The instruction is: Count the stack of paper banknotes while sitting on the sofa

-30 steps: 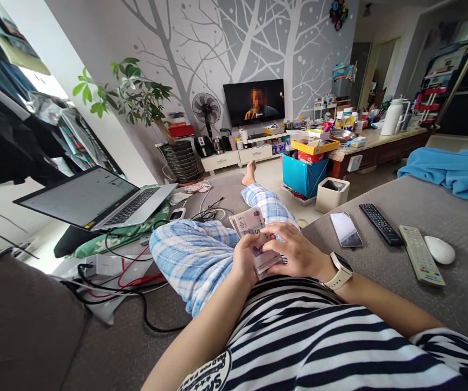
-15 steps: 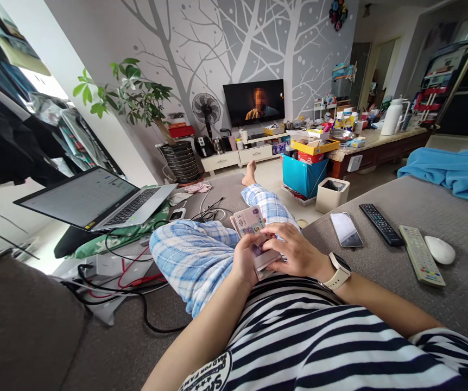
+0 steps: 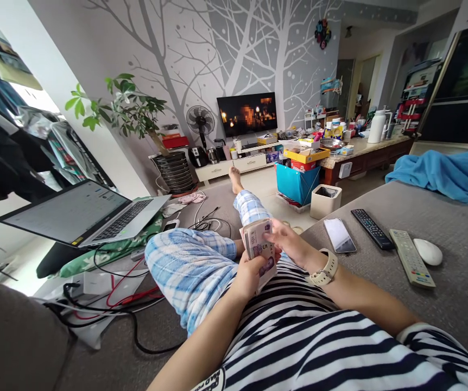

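Clasping a thick, rectangular stack of purple-grey paper banknotes (image 3: 258, 240), the left hand (image 3: 247, 274) is closed; the partly curled right hand (image 3: 291, 240) touches the stack's far right edge, grip unclear.

From your R hand (image 3: 291, 243), bare couch (image 3: 366, 277) gives you room abt 4 o'clock; phone (image 3: 339, 235) & remotes (image 3: 412, 258) obstruct 3. From your L hand (image 3: 248, 274), bent knee (image 3: 177, 258) blocks 9 o'clock, w/ laptop (image 3: 83, 217) beyond; cables (image 3: 135, 328) clutter 8.
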Demonstrator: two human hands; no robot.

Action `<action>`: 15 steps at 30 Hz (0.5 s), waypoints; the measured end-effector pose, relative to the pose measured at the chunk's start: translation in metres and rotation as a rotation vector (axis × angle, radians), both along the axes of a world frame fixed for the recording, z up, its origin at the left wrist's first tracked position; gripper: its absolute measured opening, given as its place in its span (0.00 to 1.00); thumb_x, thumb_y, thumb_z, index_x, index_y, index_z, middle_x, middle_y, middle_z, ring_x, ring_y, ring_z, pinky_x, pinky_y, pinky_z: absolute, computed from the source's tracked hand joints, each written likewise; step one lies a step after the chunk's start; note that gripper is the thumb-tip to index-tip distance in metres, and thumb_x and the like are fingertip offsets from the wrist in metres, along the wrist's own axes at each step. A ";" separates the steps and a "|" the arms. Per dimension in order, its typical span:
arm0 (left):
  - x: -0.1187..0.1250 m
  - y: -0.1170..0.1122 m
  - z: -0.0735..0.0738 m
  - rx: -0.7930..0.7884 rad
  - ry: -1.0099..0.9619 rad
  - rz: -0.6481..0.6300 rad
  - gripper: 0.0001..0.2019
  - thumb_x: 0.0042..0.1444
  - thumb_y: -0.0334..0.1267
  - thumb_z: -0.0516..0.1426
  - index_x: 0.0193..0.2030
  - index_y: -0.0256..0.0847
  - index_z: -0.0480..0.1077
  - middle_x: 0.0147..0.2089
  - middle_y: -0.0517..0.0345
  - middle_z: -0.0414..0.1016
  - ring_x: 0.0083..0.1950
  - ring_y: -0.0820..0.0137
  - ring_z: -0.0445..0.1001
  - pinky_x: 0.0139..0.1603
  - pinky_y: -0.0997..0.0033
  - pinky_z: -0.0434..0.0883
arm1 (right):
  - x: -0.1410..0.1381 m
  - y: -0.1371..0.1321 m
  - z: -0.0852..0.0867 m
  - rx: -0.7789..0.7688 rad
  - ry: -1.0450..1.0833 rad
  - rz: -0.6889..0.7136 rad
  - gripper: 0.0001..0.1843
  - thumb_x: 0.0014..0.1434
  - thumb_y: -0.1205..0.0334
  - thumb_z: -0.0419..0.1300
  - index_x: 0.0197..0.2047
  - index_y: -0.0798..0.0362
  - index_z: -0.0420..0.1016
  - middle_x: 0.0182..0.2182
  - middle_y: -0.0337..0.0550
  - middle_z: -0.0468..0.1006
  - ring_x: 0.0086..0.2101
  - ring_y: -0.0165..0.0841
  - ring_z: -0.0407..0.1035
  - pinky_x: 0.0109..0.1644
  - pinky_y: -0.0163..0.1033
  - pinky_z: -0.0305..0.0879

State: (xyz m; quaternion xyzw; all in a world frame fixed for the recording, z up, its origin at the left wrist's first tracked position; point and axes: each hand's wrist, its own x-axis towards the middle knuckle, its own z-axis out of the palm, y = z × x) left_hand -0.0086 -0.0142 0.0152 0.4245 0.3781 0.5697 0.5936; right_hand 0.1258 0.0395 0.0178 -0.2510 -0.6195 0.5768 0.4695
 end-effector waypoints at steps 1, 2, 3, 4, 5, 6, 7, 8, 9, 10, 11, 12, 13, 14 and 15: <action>0.000 -0.002 0.001 0.020 0.025 0.001 0.12 0.34 0.31 0.60 0.31 0.35 0.78 0.28 0.51 0.79 0.35 0.59 0.78 0.45 0.59 0.73 | -0.003 -0.002 0.002 -0.032 0.009 0.043 0.25 0.58 0.47 0.65 0.54 0.52 0.73 0.41 0.46 0.81 0.39 0.41 0.75 0.45 0.49 0.74; 0.000 -0.004 0.002 0.039 0.043 0.014 0.12 0.34 0.30 0.60 0.30 0.36 0.78 0.28 0.53 0.78 0.36 0.59 0.77 0.45 0.59 0.73 | -0.006 -0.005 0.003 -0.031 0.021 0.045 0.22 0.57 0.49 0.66 0.50 0.53 0.75 0.39 0.44 0.81 0.39 0.40 0.75 0.46 0.48 0.74; 0.000 -0.005 0.002 0.055 0.055 0.031 0.12 0.34 0.29 0.60 0.30 0.38 0.77 0.27 0.54 0.78 0.37 0.59 0.77 0.45 0.59 0.73 | -0.008 -0.009 0.004 -0.008 0.037 0.017 0.19 0.56 0.53 0.66 0.48 0.53 0.76 0.39 0.43 0.81 0.41 0.40 0.75 0.49 0.47 0.73; -0.001 -0.006 0.002 0.066 0.063 0.045 0.12 0.35 0.28 0.60 0.31 0.39 0.76 0.27 0.55 0.78 0.38 0.58 0.77 0.45 0.59 0.73 | -0.010 -0.013 0.004 0.026 0.052 -0.026 0.18 0.55 0.57 0.66 0.48 0.52 0.77 0.40 0.43 0.82 0.43 0.40 0.75 0.52 0.47 0.72; -0.001 -0.007 0.001 0.070 0.068 0.055 0.13 0.35 0.27 0.60 0.31 0.39 0.76 0.28 0.56 0.78 0.40 0.58 0.77 0.46 0.59 0.73 | -0.011 -0.017 0.003 0.060 0.060 -0.071 0.17 0.55 0.59 0.65 0.48 0.52 0.77 0.41 0.42 0.82 0.45 0.40 0.75 0.53 0.47 0.71; -0.002 -0.007 0.000 0.067 0.072 0.059 0.14 0.35 0.27 0.60 0.33 0.39 0.76 0.29 0.56 0.78 0.41 0.57 0.77 0.47 0.59 0.73 | -0.012 -0.021 0.002 0.083 0.056 -0.115 0.17 0.55 0.61 0.64 0.48 0.52 0.77 0.42 0.42 0.82 0.46 0.40 0.74 0.54 0.46 0.71; -0.003 -0.007 -0.001 0.060 0.076 0.062 0.16 0.35 0.27 0.60 0.36 0.39 0.77 0.30 0.56 0.78 0.43 0.57 0.77 0.48 0.59 0.73 | -0.013 -0.024 0.000 0.092 0.042 -0.155 0.16 0.56 0.61 0.62 0.48 0.52 0.78 0.42 0.43 0.82 0.45 0.41 0.74 0.53 0.46 0.71; -0.004 -0.007 -0.002 0.058 0.085 0.067 0.19 0.35 0.26 0.60 0.39 0.39 0.77 0.31 0.56 0.79 0.44 0.56 0.77 0.48 0.59 0.73 | -0.013 -0.026 -0.001 0.096 0.023 -0.192 0.14 0.56 0.61 0.61 0.46 0.53 0.78 0.41 0.43 0.82 0.44 0.41 0.75 0.51 0.46 0.72; -0.005 -0.007 -0.002 0.062 0.105 0.069 0.21 0.35 0.26 0.60 0.41 0.39 0.77 0.33 0.56 0.79 0.45 0.56 0.77 0.49 0.60 0.72 | -0.013 -0.028 -0.003 0.101 0.006 -0.223 0.13 0.57 0.61 0.60 0.44 0.53 0.79 0.40 0.43 0.83 0.43 0.41 0.75 0.50 0.46 0.72; -0.007 -0.007 -0.002 0.075 0.139 0.067 0.23 0.36 0.26 0.60 0.44 0.39 0.77 0.35 0.56 0.80 0.46 0.56 0.77 0.50 0.60 0.72 | -0.013 -0.029 -0.004 0.111 -0.006 -0.248 0.12 0.58 0.60 0.59 0.43 0.53 0.79 0.39 0.44 0.83 0.42 0.41 0.75 0.49 0.47 0.72; -0.010 -0.007 -0.001 0.095 0.188 0.062 0.25 0.37 0.26 0.60 0.46 0.39 0.78 0.37 0.55 0.81 0.47 0.56 0.76 0.51 0.60 0.71 | -0.013 -0.030 -0.005 0.126 -0.006 -0.263 0.11 0.58 0.60 0.59 0.42 0.53 0.79 0.39 0.44 0.83 0.42 0.42 0.75 0.49 0.47 0.72; -0.013 -0.007 0.000 0.120 0.251 0.049 0.25 0.38 0.26 0.60 0.48 0.39 0.78 0.39 0.55 0.81 0.47 0.57 0.76 0.53 0.60 0.70 | -0.012 -0.031 -0.007 0.141 0.003 -0.265 0.11 0.58 0.60 0.60 0.42 0.53 0.79 0.40 0.45 0.83 0.43 0.42 0.76 0.50 0.47 0.73; -0.016 -0.007 0.002 0.146 0.322 0.032 0.26 0.40 0.26 0.60 0.49 0.40 0.78 0.41 0.54 0.81 0.48 0.57 0.76 0.53 0.60 0.70 | -0.012 -0.031 -0.007 0.152 0.023 -0.259 0.12 0.59 0.59 0.60 0.44 0.53 0.79 0.41 0.46 0.83 0.44 0.43 0.76 0.51 0.48 0.72; -0.020 -0.009 0.005 0.173 0.396 0.025 0.25 0.41 0.26 0.61 0.50 0.40 0.77 0.43 0.54 0.81 0.48 0.57 0.75 0.54 0.60 0.69 | -0.011 -0.031 -0.008 0.154 0.050 -0.248 0.13 0.60 0.58 0.61 0.46 0.53 0.79 0.43 0.46 0.83 0.45 0.43 0.76 0.53 0.49 0.72; -0.024 -0.010 0.007 0.197 0.465 0.022 0.25 0.42 0.27 0.62 0.51 0.41 0.78 0.43 0.54 0.80 0.49 0.56 0.75 0.55 0.60 0.69 | -0.010 -0.032 -0.009 0.149 0.078 -0.240 0.14 0.61 0.57 0.61 0.48 0.53 0.78 0.45 0.47 0.83 0.46 0.44 0.76 0.54 0.50 0.72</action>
